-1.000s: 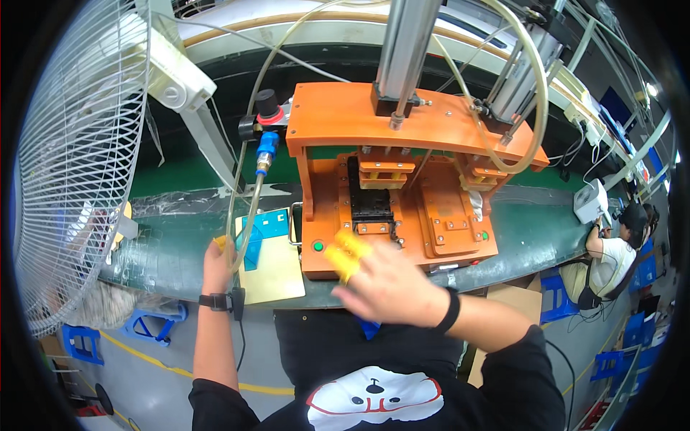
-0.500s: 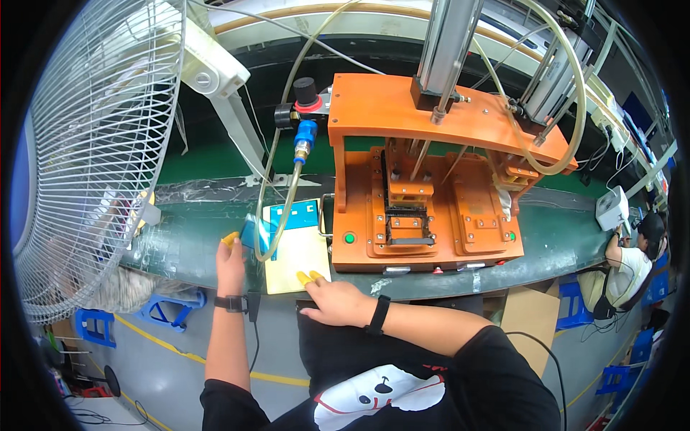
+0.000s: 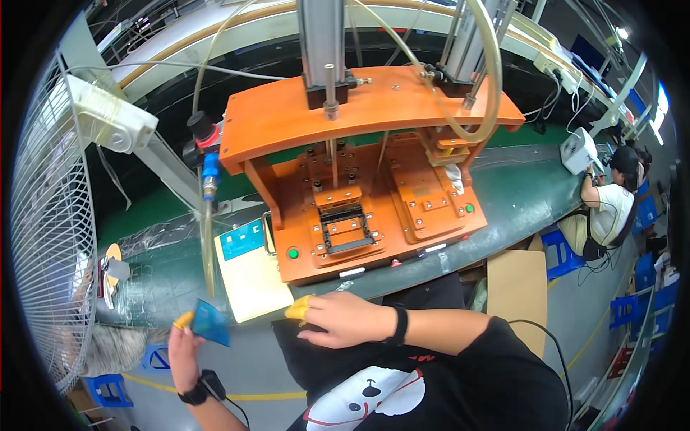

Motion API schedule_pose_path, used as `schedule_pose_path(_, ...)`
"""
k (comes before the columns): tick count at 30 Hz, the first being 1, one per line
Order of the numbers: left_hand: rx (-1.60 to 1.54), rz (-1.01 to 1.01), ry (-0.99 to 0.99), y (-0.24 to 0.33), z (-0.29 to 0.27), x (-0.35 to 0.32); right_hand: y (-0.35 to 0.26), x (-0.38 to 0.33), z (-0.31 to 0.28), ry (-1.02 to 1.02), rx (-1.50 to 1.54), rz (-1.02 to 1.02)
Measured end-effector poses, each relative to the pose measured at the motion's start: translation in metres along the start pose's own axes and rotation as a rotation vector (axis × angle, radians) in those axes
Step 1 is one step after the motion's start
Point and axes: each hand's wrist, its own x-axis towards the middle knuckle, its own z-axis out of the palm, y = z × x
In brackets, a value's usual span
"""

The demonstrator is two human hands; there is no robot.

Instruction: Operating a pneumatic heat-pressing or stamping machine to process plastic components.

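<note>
My left hand (image 3: 184, 352), with a yellow finger cot and a black wrist strap, holds a small blue flat part (image 3: 210, 322) off the front edge of the green belt (image 3: 517, 194). My right hand (image 3: 338, 318), also wearing yellow finger cots and a black wristband, rests at the belt's front edge below the orange press fixture (image 3: 359, 172). It holds nothing that I can see. The fixture's black nest (image 3: 345, 226) sits open in its middle. A cream pad with a blue panel (image 3: 248, 269) lies left of the fixture.
A large white wire-guard fan (image 3: 50, 215) stands at the left. Clear hoses and a red-and-blue air fitting (image 3: 207, 154) hang beside the fixture. A cardboard box (image 3: 516, 291) sits at my right. Another person (image 3: 607, 205) sits far right near blue stools.
My left hand lifted the blue part off the cream pad and drew it back off the belt. My right hand pulled back from the fixture to the belt's edge.
</note>
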Motion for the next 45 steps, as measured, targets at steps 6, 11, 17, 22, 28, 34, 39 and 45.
schedule_pose_path(6, -0.107, 0.106, -0.538, 0.018, 0.092, -0.006, -0.009, -0.029, -0.079, 0.418, -0.078, -0.101)
schedule_pose_path(11, -0.133, 0.115, -0.687, 0.039, 0.166, 0.012, -0.002, -0.033, -0.106, 0.536, -0.243, -0.065)
schedule_pose_path(17, -0.053, 0.133, -0.71, 0.065, 0.209, 0.011, 0.01, -0.026, -0.117, 0.605, -0.5, 0.055)
schedule_pose_path(22, 0.041, 0.185, -0.753, 0.081, 0.228, 0.018, 0.036, -0.022, -0.129, 0.436, -0.54, -0.029)
schedule_pose_path(28, 0.318, 0.535, -0.499, 0.088, 0.243, 0.065, 0.003, -0.06, -0.185, 0.691, -0.175, -0.056)
schedule_pose_path(34, 0.525, 0.7, -0.366, 0.106, 0.273, 0.133, -0.021, -0.201, -0.202, 0.929, 0.229, 0.032)
schedule_pose_path(39, 0.803, 0.545, -0.398, 0.135, 0.31, 0.16, 0.016, -0.298, -0.192, 1.63, 0.71, 0.118)
schedule_pose_path(45, 0.703, 0.278, -0.36, 0.108, 0.296, 0.2, 0.138, -0.337, -0.195, 1.928, 0.988, 0.402)
